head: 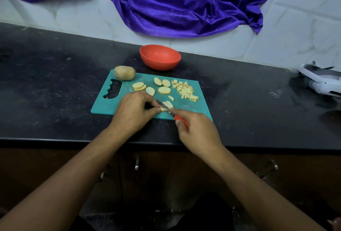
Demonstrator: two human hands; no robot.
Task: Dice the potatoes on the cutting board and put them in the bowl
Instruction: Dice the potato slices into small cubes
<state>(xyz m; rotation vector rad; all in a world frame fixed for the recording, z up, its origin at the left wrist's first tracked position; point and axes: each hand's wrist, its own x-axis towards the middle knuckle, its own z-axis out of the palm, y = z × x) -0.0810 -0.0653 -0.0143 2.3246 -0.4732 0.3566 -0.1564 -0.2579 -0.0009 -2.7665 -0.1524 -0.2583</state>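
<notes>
A teal cutting board [195,105] lies on the black counter. On its far left corner sits a whole potato [124,72]. Several round potato slices [164,90] lie in the middle, and a pile of diced potato [185,90] at the right. My left hand [134,110] pinches potato strips [167,105] near the board's front edge. My right hand [198,133] grips a red-handled knife [181,120], its blade lying across the strips. A red bowl [160,57] stands behind the board; nothing shows inside it.
A white and grey device [322,81] lies on the counter at the far right. Purple cloth [175,5] hangs over the tiled wall behind. The counter's front edge runs just below my wrists, with cabinet handles [137,164] underneath.
</notes>
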